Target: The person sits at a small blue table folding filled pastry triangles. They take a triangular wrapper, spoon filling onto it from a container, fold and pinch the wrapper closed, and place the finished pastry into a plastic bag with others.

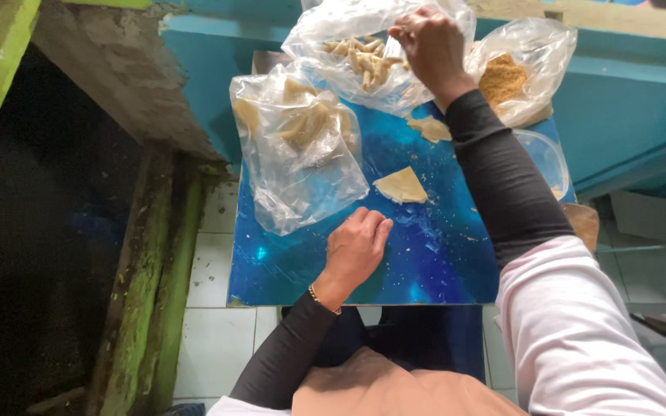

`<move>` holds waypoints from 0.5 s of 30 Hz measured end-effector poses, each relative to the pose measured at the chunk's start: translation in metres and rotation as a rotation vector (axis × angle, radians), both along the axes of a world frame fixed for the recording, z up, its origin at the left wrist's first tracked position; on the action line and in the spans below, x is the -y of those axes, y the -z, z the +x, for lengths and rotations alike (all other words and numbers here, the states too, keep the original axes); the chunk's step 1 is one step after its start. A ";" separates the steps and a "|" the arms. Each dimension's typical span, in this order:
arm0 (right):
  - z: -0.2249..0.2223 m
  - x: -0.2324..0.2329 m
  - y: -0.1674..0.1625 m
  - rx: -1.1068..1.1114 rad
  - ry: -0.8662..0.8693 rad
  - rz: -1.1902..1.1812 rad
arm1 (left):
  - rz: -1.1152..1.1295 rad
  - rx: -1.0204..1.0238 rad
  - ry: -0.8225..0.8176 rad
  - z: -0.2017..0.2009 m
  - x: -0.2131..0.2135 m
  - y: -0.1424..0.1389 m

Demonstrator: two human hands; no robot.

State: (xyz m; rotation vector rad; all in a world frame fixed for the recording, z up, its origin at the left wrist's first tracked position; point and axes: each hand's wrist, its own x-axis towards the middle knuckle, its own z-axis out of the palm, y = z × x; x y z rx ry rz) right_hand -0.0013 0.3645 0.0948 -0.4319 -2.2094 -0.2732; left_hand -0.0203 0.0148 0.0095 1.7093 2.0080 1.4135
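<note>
My left hand [356,248] rests flat on the glossy blue board [425,254], fingers together, holding nothing. Just beyond it lies a pale triangular pastry wrapper [401,186]. My right hand [429,42] reaches far forward into an open clear plastic bag [341,23] of short pale filling sticks [364,55], its fingers pinched inside the bag. Whether it grips a stick I cannot tell. A second folded wrapper [430,128] lies under my right forearm.
A clear bag of folded pastries [298,146] sits at the board's left. A bag of orange-brown crumbs [506,77] sits at the far right beside a clear plastic container [543,158]. A mossy concrete step drops at the left; white floor tiles lie below.
</note>
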 end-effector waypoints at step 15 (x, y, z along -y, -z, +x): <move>0.120 0.162 0.081 0.283 -0.150 -0.757 | -0.006 -0.018 0.003 -0.001 0.000 0.001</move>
